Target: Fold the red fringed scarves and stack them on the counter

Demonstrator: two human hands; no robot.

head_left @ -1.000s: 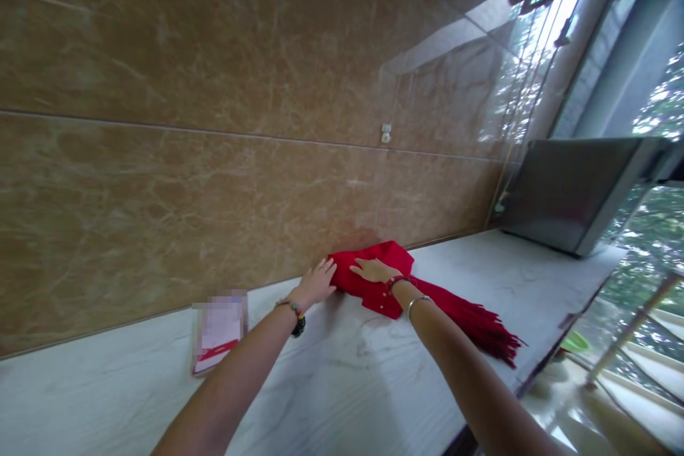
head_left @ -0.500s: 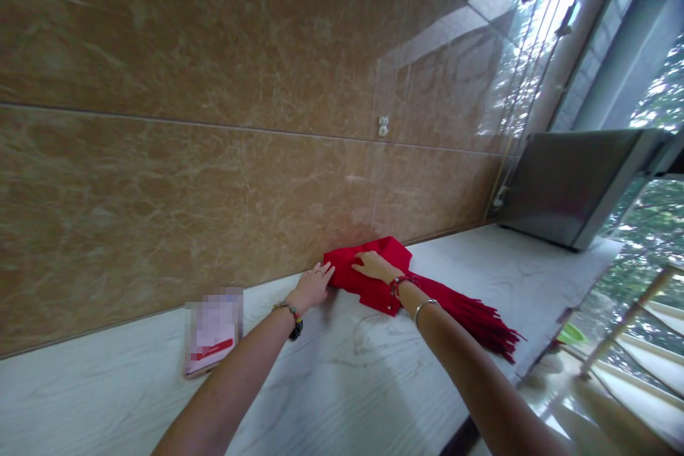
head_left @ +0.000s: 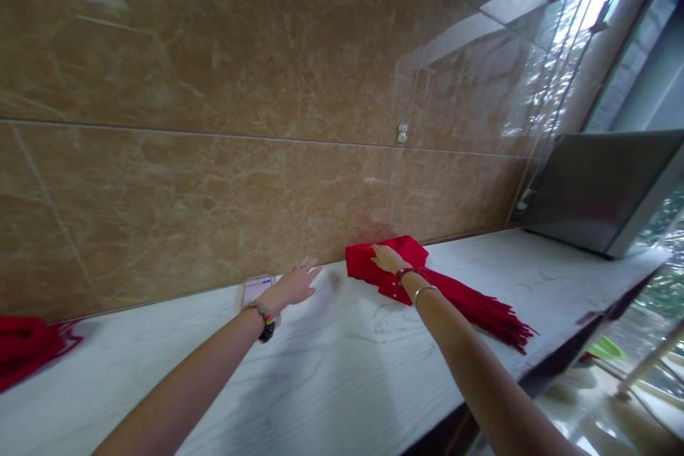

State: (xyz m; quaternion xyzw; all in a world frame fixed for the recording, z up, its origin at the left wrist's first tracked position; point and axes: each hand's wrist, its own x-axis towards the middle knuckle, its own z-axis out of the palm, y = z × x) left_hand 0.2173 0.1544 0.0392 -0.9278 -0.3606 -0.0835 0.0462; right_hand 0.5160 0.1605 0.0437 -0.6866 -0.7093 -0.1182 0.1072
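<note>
My left hand point(head_left: 293, 287) hovers over the counter with its fingers stretched out, holding nothing. Just behind it lies a phone point(head_left: 256, 288), partly covered by the hand and wrist. My right hand point(head_left: 389, 260) rests on a folded red cloth item point(head_left: 363, 263) against the wall, fingers extended on top of it. Small pale buttons show along the near edge of this cloth. Long red fringe point(head_left: 481, 310) spreads from it to the right, under my right forearm.
More red fabric point(head_left: 24, 345) with thin cords lies at the left end of the white counter point(head_left: 331, 385). Brown marble tiles point(head_left: 214, 206) rise behind. A grey metal appliance point(head_left: 603, 189) stands at the right end. A green bowl-like thing point(head_left: 606, 348) is lower right.
My left hand has come off the red cloth and moved left towards the phone. My right hand stays on the cloth. The view has shifted left, bringing more red fabric into sight.
</note>
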